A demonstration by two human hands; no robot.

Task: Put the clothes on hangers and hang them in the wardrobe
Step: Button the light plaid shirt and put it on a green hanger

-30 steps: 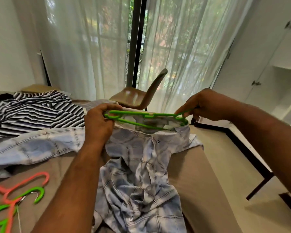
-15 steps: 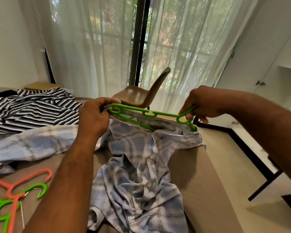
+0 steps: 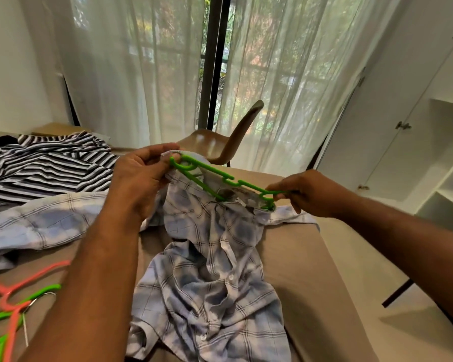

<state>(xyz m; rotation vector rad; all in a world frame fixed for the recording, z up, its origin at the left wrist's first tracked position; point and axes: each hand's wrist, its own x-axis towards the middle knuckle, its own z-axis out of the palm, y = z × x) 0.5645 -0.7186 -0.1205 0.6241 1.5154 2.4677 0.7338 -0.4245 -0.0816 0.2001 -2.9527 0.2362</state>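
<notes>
Between my left grip [image 3: 139, 178] and my right grip [image 3: 309, 194] the hanger [image 3: 220, 176], in the collar of the shirt [image 3: 215, 283] trailing toward me over the bed [image 3: 311, 270], second shirt [image 3: 42, 223] left of it, another garment [image 3: 45, 168] behind that, spare hangers [image 3: 13, 304] near left, chair [image 3: 220, 145] beyond, wardrobe [image 3: 416, 100] right

The tan bed [image 3: 311, 270] is carrying a striped garment [image 3: 45, 171], a spread plaid shirt [image 3: 42, 223], a crumpled plaid shirt [image 3: 209, 288], and a pink hanger [image 3: 24, 283] overlapping a green hanger [image 3: 43, 290].
</notes>
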